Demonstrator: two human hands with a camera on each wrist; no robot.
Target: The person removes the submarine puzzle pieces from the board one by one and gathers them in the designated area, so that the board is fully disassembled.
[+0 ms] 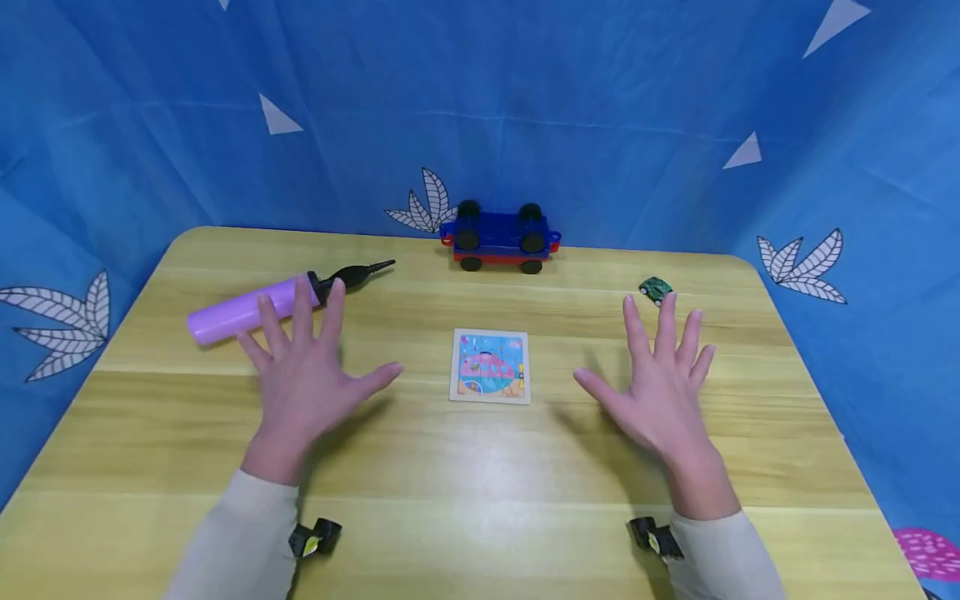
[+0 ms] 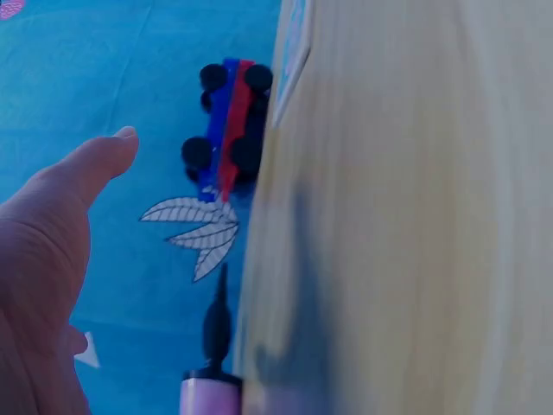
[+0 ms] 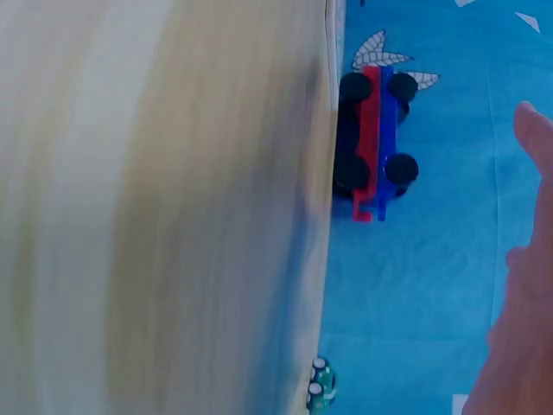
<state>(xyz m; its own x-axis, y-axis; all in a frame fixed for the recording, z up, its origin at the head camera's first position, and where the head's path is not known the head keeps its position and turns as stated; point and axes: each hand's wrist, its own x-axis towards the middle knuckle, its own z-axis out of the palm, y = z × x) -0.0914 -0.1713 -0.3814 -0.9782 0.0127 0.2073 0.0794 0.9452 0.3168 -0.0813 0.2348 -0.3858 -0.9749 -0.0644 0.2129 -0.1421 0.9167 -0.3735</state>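
Pink-pictured puzzle (image 1: 490, 367) between hands (image 1: 306, 379) (image 1: 663, 396), corner emblem (image 1: 514, 342) illegible

"What sort of place is this?"
"A cloth-screened play corner, by the look: printed blue fabric (image 1: 600, 75) hangs beyond the wooden table (image 1: 480, 517), past its far edge and both sides."
"Why play?"
"Blue-and-red wheeled toy (image 1: 501, 235) at the far edge, green toy car (image 1: 656, 290) near the far right corner. Home or studio, I can't tell."
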